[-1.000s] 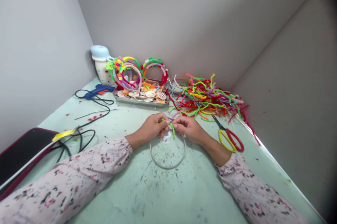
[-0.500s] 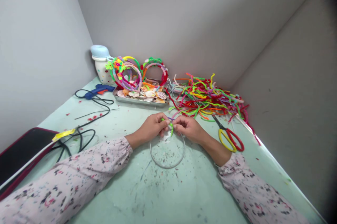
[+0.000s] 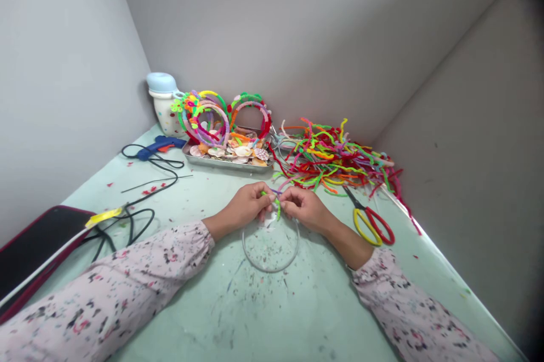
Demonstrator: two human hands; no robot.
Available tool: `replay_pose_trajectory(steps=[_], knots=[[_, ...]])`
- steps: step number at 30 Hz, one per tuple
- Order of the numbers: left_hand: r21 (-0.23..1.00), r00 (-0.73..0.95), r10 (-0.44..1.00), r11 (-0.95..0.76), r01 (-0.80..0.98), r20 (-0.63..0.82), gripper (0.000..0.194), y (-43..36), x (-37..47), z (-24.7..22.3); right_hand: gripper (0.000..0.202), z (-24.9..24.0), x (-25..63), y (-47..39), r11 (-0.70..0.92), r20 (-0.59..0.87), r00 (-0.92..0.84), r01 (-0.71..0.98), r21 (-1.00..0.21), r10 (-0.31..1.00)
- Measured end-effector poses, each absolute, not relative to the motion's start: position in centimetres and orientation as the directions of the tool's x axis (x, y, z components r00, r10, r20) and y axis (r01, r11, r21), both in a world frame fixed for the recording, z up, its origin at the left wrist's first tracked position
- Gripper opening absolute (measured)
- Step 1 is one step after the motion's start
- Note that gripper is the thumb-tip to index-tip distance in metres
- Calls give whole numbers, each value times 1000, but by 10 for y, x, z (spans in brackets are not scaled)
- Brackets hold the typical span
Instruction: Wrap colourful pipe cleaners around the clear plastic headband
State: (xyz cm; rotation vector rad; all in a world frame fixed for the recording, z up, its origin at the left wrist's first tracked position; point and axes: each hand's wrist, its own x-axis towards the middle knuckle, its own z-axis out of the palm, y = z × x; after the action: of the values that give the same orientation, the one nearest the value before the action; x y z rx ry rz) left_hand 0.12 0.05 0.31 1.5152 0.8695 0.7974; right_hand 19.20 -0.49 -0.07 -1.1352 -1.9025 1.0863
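Grey walls (image 3: 272, 39) surround a pale green tabletop (image 3: 255, 316). Near its middle, the left hand (image 3: 245, 206) and right hand (image 3: 306, 209) pinch a fuzzy lime-green stem (image 3: 278, 212) at the far side of a thin grey hoop (image 3: 270, 271), fingertips close together, probably for fine control. Red-and-yellow-handled scissors (image 3: 364, 208) lie right, seemingly within easy reach. Farther off, a multicoloured fuzzy stem pile (image 3: 327, 158) sits beside a metal tray (image 3: 225, 165), whose shells (image 3: 243, 151) perhaps help prop colourful fuzzy hoops (image 3: 226, 127) upright.

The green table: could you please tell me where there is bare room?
Specks aside, the table is bare between left sleeve and right sleeve, below the ring; smaller patch between black cord and left hand. Crowded: the back, with shell tray and pipe-cleaner heap.
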Motion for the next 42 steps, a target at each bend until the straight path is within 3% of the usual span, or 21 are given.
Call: replay_pose_trajectory(steps=[11,19,42], knots=[[994,485,875,-53,90,3,21,2,2,3,8,-1,190,-6,277,118,-385,390,-878,915],[995,477,879,-47,86,1,23,1,2,5,7,-4,191,-5,357,195,-373,437,-826,907],[998,462,886,5,58,-31,21,0,3,11,12,5,190,-11,601,429,-421,574,-556,799]])
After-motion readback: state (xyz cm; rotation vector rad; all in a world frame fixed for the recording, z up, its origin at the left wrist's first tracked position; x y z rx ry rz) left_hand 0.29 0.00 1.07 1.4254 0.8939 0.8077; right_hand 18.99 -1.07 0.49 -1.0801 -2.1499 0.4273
